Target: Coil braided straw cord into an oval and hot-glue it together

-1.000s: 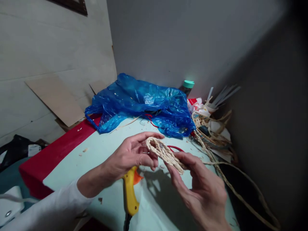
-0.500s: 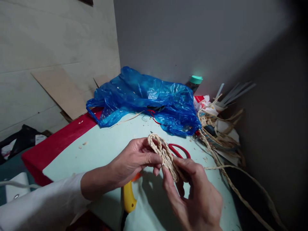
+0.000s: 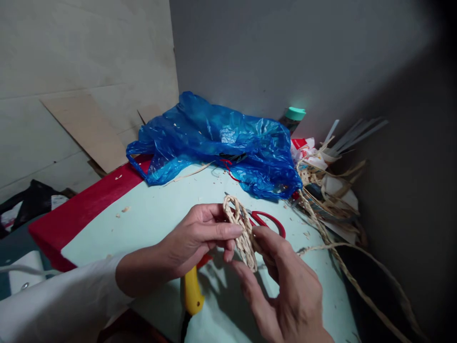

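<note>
Pinched firmly in left hand (image 3: 193,240), above pale-green tabletop (image 3: 150,200): one cream, oblong braided-straw coil (image 3: 247,247). Best to press folds flush, edges level, with right hand (image 3: 291,278) half-spread alongside, thumb off the coil, any hold behind fingers hidden, impossible to judge. Counted nearby: one pair of red-handled scissors (image 3: 279,222), one yellow plastic tool handle (image 3: 193,293), one crumpled blue plastic bag (image 3: 221,136).

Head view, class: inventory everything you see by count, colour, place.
coiled fibre braid: one, cream, centre
metal scissors: one, red-handled, behind braid
plastic tool: one, yellow, lower centre
crumpled plastic bag: one, blue, back
cylindrical bottle: one, green-topped, behind bag
crumpled wrapper: one, red-white, right
loose fibre strips: many, tan, right
thin sticks: several, whitish, right
fibre cord: two lengths, tan, right
flat board: one, brown, left background
glossy bag: one, black, far left
covered table: one, green-red, centre
left hand: one, white-sleeved, pinching braid
right hand: one, bare, beside braid
</note>
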Motion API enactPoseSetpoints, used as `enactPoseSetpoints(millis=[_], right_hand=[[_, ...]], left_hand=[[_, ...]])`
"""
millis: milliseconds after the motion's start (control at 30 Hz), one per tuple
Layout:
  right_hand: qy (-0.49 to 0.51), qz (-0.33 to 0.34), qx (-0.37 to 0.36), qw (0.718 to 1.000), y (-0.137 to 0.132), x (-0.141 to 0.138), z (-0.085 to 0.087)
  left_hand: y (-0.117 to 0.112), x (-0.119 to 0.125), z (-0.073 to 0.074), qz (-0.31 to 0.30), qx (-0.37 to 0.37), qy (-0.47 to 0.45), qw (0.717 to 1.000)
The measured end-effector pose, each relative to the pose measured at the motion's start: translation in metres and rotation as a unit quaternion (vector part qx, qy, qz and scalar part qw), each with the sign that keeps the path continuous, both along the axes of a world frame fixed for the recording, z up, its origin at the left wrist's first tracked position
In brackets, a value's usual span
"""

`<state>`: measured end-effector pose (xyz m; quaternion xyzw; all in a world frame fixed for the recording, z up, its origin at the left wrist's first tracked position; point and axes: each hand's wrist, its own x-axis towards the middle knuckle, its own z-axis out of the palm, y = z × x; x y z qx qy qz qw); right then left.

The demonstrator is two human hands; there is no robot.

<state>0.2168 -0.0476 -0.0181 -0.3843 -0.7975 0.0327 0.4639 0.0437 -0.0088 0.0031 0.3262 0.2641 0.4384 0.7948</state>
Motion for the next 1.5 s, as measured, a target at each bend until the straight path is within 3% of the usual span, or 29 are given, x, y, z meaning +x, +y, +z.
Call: enactPoseSetpoints(millis=[67, 267, 733, 967, 1133, 1367, 1500], right_hand=[[-0.018, 0.017, -0.004, 1.000, 0.000, 0.004, 0.002], [-0.043, -0.018, 0.050, 0.998, 0.003, 0.012, 0.009], [0.022, 0.054, 0.059, 0.997, 0.007, 0.007, 0.006], [-0.046, 0.030, 0.068, 0.996, 0.005, 0.010, 0.006], [-0.085, 0.009, 0.080, 0.993, 0.006, 0.011, 0.009], [-0.036, -0.006, 0.104, 0.994, 0.005, 0.002, 0.009], [0.004, 0.012, 0.100, 0.995, 0.003, 0.001, 0.009]], left_hand=[[0.000, 0.000, 0.001, 0.001, 0.002, 0.004, 1.000], [0.000, -0.003, 0.001, -0.007, 0.011, 0.022, 1.000], [0.001, -0.008, -0.001, 0.009, 0.012, 0.076, 0.997], [0.000, -0.008, -0.001, 0.004, 0.022, 0.103, 0.994], [0.003, -0.004, -0.006, 0.006, 0.006, 0.065, 0.998], [0.005, 0.000, -0.008, -0.035, -0.021, -0.010, 0.999], [0.004, -0.002, -0.002, -0.042, -0.023, -0.002, 0.999]])
